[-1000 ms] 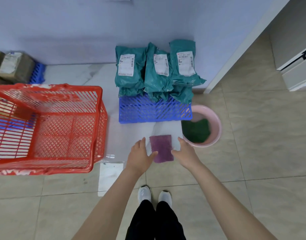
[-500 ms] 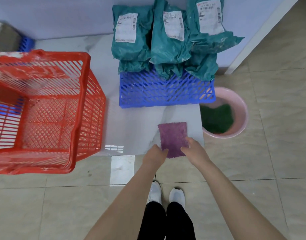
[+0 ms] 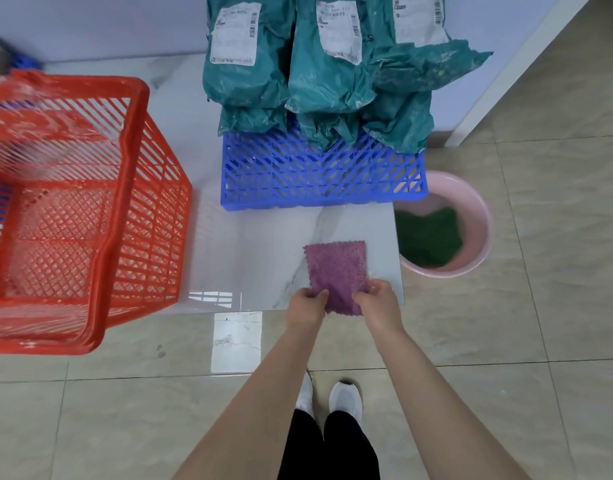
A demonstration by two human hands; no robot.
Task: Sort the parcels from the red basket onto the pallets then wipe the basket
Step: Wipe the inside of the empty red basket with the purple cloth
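- The red basket [image 3: 149,233] stands left of the blue pallet [image 3: 318,174]. No parcel shows inside it, and the teal parcels [image 3: 298,64] lean on the pallet's far side. Sorting looks finished, so wiping is the step in hand.
- The left hand [image 3: 306,304], in front of the pallet, pinches the near edge of the purple cloth [image 3: 336,268] with its fingers curled tight.
- The right hand [image 3: 376,303] pinches the same edge just beside it.
- A pink basin [image 3: 478,216] holding a green cloth [image 3: 429,237] sits at the pallet's right front corner.
- The next move is probably to lift the cloth and carry it left to the basket.
- A second ago both hands lay open on either side of the cloth; now they grip it.
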